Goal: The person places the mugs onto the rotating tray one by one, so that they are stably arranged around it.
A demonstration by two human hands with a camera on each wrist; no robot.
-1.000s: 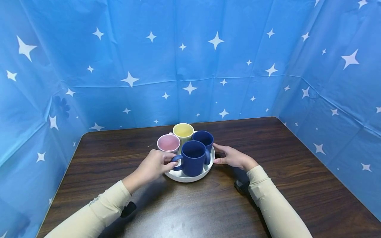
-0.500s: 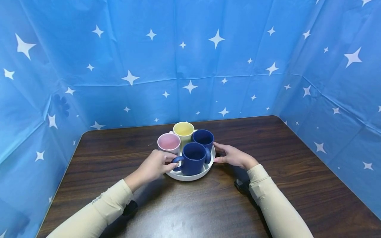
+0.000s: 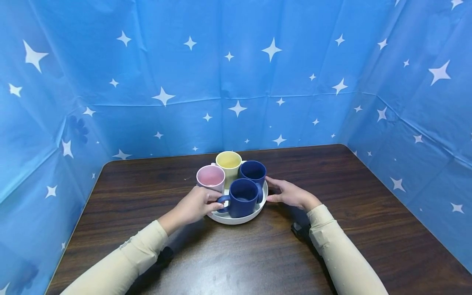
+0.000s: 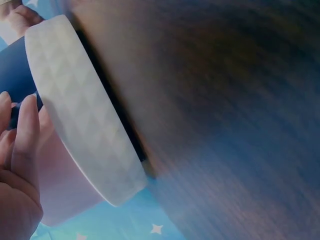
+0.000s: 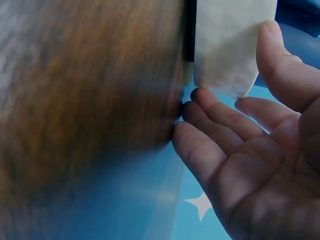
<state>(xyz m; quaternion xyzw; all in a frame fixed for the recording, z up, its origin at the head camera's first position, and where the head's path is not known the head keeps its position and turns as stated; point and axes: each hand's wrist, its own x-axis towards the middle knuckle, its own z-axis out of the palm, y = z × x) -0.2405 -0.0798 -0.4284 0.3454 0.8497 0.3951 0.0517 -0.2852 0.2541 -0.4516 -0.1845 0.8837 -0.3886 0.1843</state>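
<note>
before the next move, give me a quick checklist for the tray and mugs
1. Left hand on the tray: ok, it is at the left rim by the near blue mug's handle.
2. Right hand on the tray: ok, thumb lies against the right wall, fingers reach under it.
3. All four mugs upright: ok, the pink mug, yellow mug and far blue mug stand with the near one.
4. Mugs inside the rim: ok.
5. Tray flat on the table: cannot tell, the wrist views are blurred.
6. Mugs empty: cannot tell for the blue ones, too dark inside.
</note>
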